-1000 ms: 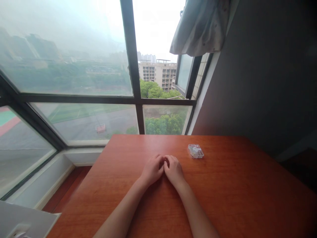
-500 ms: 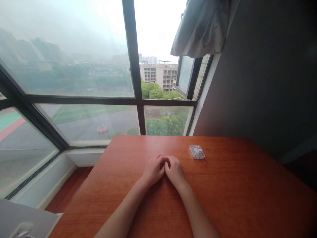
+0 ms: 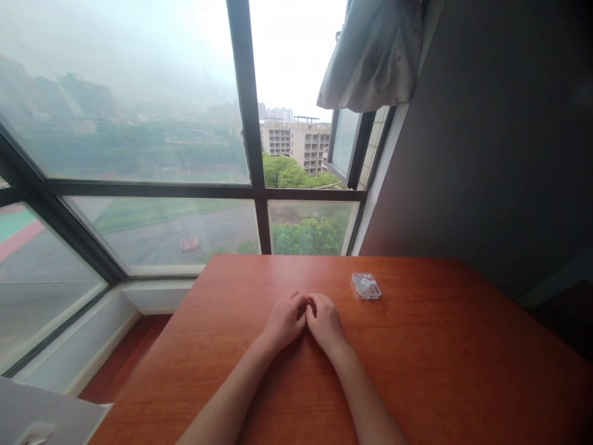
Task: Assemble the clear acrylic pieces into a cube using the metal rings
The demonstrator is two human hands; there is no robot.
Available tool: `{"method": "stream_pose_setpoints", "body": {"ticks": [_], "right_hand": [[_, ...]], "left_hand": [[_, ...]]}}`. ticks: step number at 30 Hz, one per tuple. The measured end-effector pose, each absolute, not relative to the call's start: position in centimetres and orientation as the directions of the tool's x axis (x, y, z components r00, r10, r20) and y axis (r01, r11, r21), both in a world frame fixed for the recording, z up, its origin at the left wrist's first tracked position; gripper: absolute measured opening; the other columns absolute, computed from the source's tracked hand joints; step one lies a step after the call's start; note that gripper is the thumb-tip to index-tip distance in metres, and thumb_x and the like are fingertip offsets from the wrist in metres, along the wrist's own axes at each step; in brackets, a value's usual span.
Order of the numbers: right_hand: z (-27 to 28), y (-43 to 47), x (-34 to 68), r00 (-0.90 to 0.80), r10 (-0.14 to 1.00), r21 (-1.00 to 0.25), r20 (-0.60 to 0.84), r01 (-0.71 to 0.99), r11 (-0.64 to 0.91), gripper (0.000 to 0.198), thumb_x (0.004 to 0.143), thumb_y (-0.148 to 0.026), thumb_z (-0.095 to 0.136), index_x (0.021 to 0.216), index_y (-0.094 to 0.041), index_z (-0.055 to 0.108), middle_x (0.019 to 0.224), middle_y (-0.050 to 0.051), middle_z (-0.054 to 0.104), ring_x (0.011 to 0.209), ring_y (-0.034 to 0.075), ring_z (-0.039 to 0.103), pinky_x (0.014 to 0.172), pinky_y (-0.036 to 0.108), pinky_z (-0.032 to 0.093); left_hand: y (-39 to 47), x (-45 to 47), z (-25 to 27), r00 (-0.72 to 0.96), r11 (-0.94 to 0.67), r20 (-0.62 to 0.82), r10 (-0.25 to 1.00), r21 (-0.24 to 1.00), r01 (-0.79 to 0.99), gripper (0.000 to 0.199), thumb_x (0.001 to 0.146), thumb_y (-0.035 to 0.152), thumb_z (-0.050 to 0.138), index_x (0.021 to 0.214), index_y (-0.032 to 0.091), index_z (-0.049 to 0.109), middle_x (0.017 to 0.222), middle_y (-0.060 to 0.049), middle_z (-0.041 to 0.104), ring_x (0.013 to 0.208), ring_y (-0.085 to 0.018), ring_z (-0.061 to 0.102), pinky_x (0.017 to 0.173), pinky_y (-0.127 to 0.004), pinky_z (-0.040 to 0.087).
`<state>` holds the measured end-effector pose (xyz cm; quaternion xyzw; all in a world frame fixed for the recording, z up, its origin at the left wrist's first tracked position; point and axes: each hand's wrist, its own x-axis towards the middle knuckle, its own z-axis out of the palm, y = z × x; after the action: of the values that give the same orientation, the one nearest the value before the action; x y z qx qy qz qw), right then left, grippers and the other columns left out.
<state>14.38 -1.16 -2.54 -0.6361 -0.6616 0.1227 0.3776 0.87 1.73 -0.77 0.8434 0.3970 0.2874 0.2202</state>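
Note:
My left hand (image 3: 286,318) and my right hand (image 3: 325,319) meet at the fingertips and thumbs, low over the reddish-brown wooden table (image 3: 417,358). Both have their fingers curled in and closed. Between the fingertips shows a tiny pale speck, too small to name; whatever else they may pinch is hidden by the fingers. To the right of my right hand, and a little farther off, a small clear plastic box (image 3: 365,287) lies on the tabletop, apart from both hands. Small pale items show through its walls, their kind unclear.
Beyond the table's far edge stand large windows with dark frames (image 3: 262,222). A grey curtain (image 3: 370,68) hangs at the upper right beside an opened pane. A dark wall (image 3: 463,167) rises on the right. At the lower left is a white surface (image 3: 50,408).
The view has shifted very slightly. My hands stay together in nearly the same pose, and the plastic box rests where it was on the table.

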Motion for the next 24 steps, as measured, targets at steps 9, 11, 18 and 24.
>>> {"method": "stream_pose_setpoints", "body": {"ticks": [9,11,18,24], "right_hand": [[-2.62,-1.03,14.41,0.09,0.938,-0.626,0.335,0.765,0.15,0.023,0.081,-0.013,0.049,0.094,-0.021,0.066,0.092,0.006,0.068,0.091,0.021,0.06,0.083,0.029,0.046],[-2.66,-1.05,14.38,0.092,0.938,-0.63,0.333,0.762,0.149,0.022,0.082,-0.013,0.048,0.094,-0.021,0.066,0.092,0.006,0.067,0.091,0.021,0.059,0.084,0.03,0.045],[-2.8,-1.05,14.37,0.093,0.935,-0.622,0.342,0.768,0.152,0.023,0.082,-0.013,0.047,0.095,-0.02,0.065,0.093,0.006,0.067,0.092,0.021,0.059,0.084,0.03,0.045],[-2.92,-1.06,14.35,0.094,0.936,-0.634,0.34,0.757,0.154,0.023,0.082,-0.012,0.047,0.094,-0.021,0.065,0.093,0.006,0.067,0.092,0.021,0.059,0.086,0.031,0.045]], "left_hand": [[1.69,0.89,-0.87,0.506,-0.579,0.313,0.804,0.605,0.546,0.011,0.079,0.012,0.049,0.084,0.019,0.056,0.089,-0.004,0.057,0.08,-0.017,0.052,0.072,-0.027,0.042],[1.64,0.89,-0.88,0.504,-0.581,0.318,0.803,0.606,0.544,0.011,0.079,0.012,0.049,0.084,0.019,0.056,0.089,-0.004,0.057,0.08,-0.017,0.052,0.071,-0.027,0.042],[1.58,0.95,-0.86,0.497,-0.572,0.313,0.809,0.616,0.543,0.011,0.079,0.012,0.049,0.085,0.019,0.056,0.089,-0.004,0.057,0.079,-0.017,0.052,0.071,-0.028,0.042],[1.63,0.93,-0.98,0.499,-0.569,0.308,0.81,0.617,0.543,0.01,0.079,0.013,0.049,0.084,0.019,0.055,0.088,-0.004,0.057,0.079,-0.017,0.052,0.07,-0.027,0.042]]}}
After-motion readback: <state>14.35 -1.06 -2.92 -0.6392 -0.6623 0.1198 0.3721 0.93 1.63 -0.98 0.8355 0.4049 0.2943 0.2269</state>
